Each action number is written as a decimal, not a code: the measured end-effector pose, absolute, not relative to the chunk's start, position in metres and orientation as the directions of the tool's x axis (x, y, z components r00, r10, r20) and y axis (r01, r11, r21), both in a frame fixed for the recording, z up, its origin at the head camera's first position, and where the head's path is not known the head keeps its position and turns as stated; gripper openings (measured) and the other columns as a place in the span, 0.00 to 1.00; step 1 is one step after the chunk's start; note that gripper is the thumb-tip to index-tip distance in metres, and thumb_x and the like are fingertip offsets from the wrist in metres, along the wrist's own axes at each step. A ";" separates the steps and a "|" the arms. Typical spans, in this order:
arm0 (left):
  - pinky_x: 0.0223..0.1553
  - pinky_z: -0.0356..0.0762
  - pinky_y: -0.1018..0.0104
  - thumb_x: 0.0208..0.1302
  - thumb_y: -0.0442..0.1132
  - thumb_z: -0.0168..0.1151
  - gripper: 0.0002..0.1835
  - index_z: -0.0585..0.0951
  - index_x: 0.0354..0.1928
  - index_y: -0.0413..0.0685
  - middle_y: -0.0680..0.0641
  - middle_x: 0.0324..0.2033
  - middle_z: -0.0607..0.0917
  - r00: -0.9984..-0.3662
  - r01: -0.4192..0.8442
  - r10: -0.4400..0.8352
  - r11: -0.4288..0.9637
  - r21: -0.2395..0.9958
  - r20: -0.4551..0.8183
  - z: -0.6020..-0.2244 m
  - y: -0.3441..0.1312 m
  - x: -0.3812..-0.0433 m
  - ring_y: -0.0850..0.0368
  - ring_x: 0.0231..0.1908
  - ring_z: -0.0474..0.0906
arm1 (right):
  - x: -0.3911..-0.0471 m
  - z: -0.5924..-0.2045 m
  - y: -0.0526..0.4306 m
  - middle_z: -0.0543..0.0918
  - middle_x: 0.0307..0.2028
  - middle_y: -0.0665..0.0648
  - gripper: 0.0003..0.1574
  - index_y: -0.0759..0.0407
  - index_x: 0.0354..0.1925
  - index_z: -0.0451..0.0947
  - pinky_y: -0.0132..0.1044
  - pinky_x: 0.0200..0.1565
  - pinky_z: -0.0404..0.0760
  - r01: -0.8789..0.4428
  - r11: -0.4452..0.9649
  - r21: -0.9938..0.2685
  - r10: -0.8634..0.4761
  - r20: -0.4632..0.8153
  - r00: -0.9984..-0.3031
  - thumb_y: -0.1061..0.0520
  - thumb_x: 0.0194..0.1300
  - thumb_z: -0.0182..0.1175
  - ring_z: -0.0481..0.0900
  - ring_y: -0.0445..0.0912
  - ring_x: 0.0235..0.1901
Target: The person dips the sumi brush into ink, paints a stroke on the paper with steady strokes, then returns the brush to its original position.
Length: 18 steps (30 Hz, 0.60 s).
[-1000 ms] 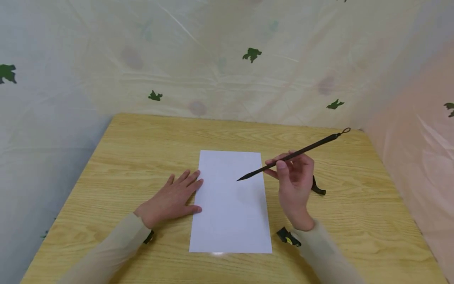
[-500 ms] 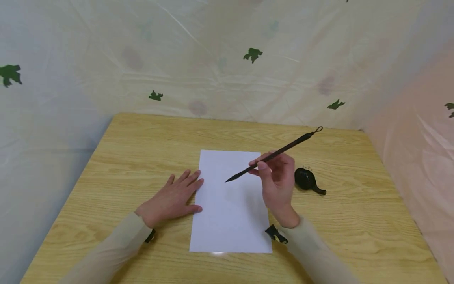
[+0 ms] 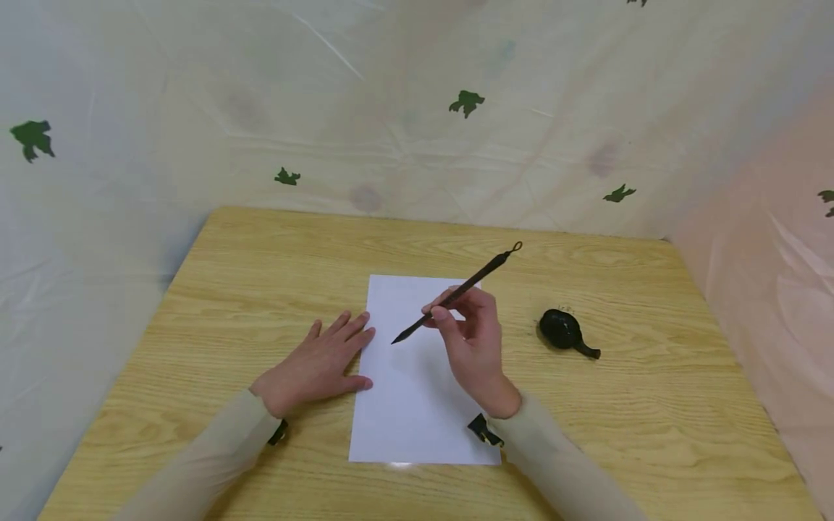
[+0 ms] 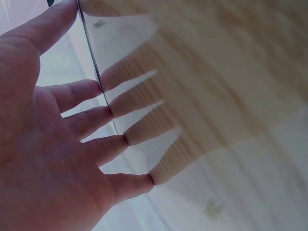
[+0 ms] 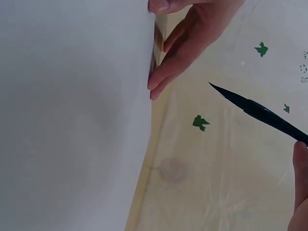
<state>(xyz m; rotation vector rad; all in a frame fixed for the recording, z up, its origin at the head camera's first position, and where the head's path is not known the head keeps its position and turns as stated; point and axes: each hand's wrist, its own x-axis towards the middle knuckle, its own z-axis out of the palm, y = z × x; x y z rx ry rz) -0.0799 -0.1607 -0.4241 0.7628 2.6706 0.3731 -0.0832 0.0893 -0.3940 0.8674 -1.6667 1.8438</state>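
A black writing brush (image 3: 478, 277) with a dark pointed tip and a small loop at its end is pinched between the thumb and fingers of my right hand (image 3: 474, 347). It slants down to the left, its tip over the upper part of a white sheet of paper (image 3: 397, 412). In the right wrist view the brush tip (image 5: 236, 98) shows apart from the sheet. My left hand (image 3: 316, 365) lies with fingers spread, fingertips on the paper's left edge. The left wrist view shows the straight fingers (image 4: 103, 149) touching the glossy surface.
On the wooden table (image 3: 651, 405), right of the paper, sits a shiny black gourd-shaped dish (image 3: 560, 329) with a curved stem. A pale curtain (image 3: 391, 130) with green bird shapes hangs around the table's back and sides.
My right hand has moved left with the brush, bringing the tip further across the paper. The black dish, earlier mostly hidden behind that hand, now shows fully. My left hand has stayed put.
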 end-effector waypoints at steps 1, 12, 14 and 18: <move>0.71 0.48 0.26 0.68 0.60 0.67 0.45 0.65 0.79 0.44 0.43 0.81 0.55 -0.800 0.458 0.546 0.823 0.336 -0.249 -0.424 -0.161 -0.080 0.38 0.80 0.44 | -0.083 -0.394 0.088 0.78 0.40 0.67 0.30 0.80 0.52 0.60 0.38 0.37 0.88 -0.737 -0.097 -0.669 -0.059 0.743 -0.667 0.55 0.76 0.61 0.85 0.43 0.41; 0.70 0.48 0.25 0.67 0.60 0.68 0.45 0.65 0.78 0.44 0.43 0.81 0.56 -0.802 0.458 0.547 0.821 0.341 -0.240 -0.423 -0.161 -0.079 0.38 0.80 0.45 | -0.081 -0.403 0.077 0.80 0.41 0.66 0.21 0.74 0.53 0.67 0.40 0.38 0.89 -0.754 0.037 -0.656 -0.129 0.745 -0.655 0.59 0.74 0.62 0.85 0.53 0.39; 0.70 0.48 0.25 0.67 0.60 0.68 0.46 0.65 0.78 0.44 0.43 0.81 0.56 -0.804 0.452 0.542 0.824 0.340 -0.245 -0.422 -0.160 -0.080 0.38 0.80 0.45 | -0.081 -0.403 0.075 0.80 0.41 0.65 0.20 0.72 0.53 0.68 0.39 0.38 0.88 -0.760 0.056 -0.647 -0.141 0.749 -0.648 0.60 0.74 0.62 0.85 0.54 0.39; 0.70 0.47 0.25 0.67 0.60 0.69 0.46 0.65 0.78 0.44 0.43 0.81 0.56 -0.805 0.444 0.535 0.829 0.339 -0.255 -0.421 -0.160 -0.080 0.38 0.80 0.44 | -0.081 -0.402 0.073 0.80 0.41 0.64 0.20 0.72 0.53 0.67 0.38 0.39 0.88 -0.776 0.083 -0.626 -0.165 0.759 -0.630 0.60 0.74 0.62 0.86 0.54 0.39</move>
